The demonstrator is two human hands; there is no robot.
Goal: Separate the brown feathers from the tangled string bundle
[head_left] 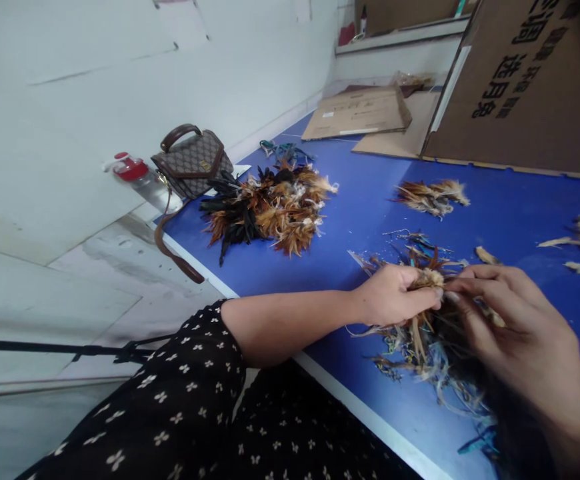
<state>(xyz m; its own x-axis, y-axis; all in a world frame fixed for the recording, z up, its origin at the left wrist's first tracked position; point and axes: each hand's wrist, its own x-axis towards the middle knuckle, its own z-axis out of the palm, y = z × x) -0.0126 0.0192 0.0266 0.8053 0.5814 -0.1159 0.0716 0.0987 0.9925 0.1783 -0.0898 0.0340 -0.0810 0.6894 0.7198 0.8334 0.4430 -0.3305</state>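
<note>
From the head camera, the left hand (393, 299) grasps a feather bunch (430, 277) well right of the handbag (195, 160); the right hand's (525, 327) grip pinches its edge. Too hard a tug or too slack a hold could scatter feathers. The blue table (357, 193) meets a pale wall (250, 60) beyond the handbag.

Rm lit cool, fairly even, mod. bright | pale sheen on blue tabletop (363, 200) | R hand (515, 320) a bit soft | top-R corner v. dark | wide-angle stretch nr edges
</note>
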